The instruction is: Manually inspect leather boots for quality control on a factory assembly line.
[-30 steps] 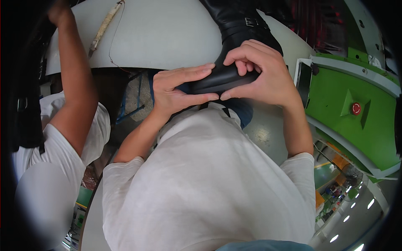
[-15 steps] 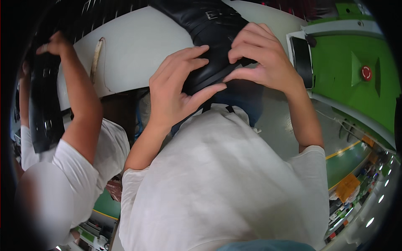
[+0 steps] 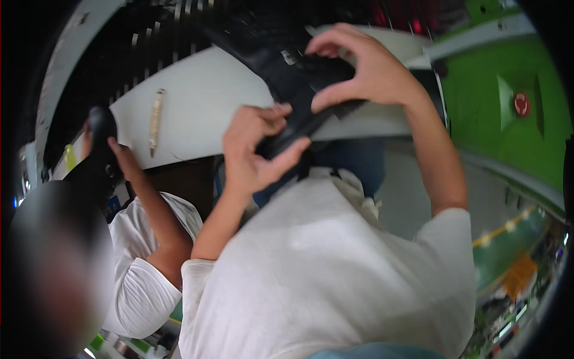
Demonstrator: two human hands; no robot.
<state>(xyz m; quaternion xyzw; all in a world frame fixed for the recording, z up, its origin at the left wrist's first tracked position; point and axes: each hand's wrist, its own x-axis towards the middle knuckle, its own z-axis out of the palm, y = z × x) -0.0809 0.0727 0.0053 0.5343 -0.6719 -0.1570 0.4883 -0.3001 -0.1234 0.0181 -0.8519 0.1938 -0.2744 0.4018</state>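
- Boot [image 3: 296,87], black and blurred, with a metal buckle [image 3: 289,58], stretches over the white table [image 3: 203,90], its toe at the near edge, turned toward the person.
- The left hand [image 3: 246,149] is at the toe, thumb on one side and bent fingers on the other, with the toe between; whether they press on it I cannot tell.
- The right hand [image 3: 378,75] arches over the boot nearer the ankle, thumb and curled fingers spread well apart; blur hides any contact at the tips.
- A slim, pale tool [image 3: 156,122] lies on the table, left of the boot and apart from both hands.
- Farther left, a co-worker in a white shirt [image 3: 140,299] has a hand [image 3: 124,158] at a dark item [image 3: 98,167].
- On the right stands a green machine [image 3: 469,107] with a red button [image 3: 521,104].
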